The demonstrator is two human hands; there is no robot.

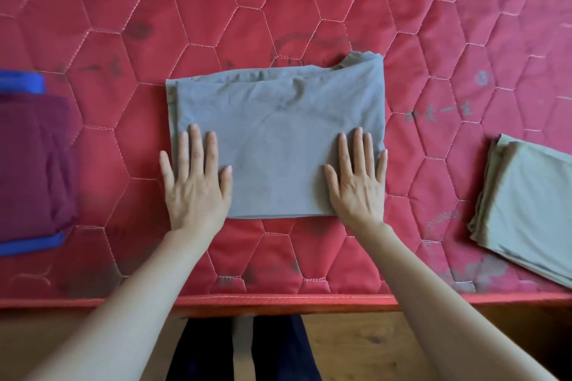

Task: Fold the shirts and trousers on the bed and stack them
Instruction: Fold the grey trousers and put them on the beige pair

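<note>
Pressing flat, fingers straight, left hand (pixel 195 182) and right hand (pixel 359 182) smooth the soft, limp grey shirt (pixel 278 133); lift it by the six o'clock fold.

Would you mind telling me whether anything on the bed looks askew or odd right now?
Mostly tidy. The grey folded garment under the left hand and right hand has an uneven far edge: its right corner bulges up. The red mattress shows dark smudges. The olive folded garment lies angled.
</note>
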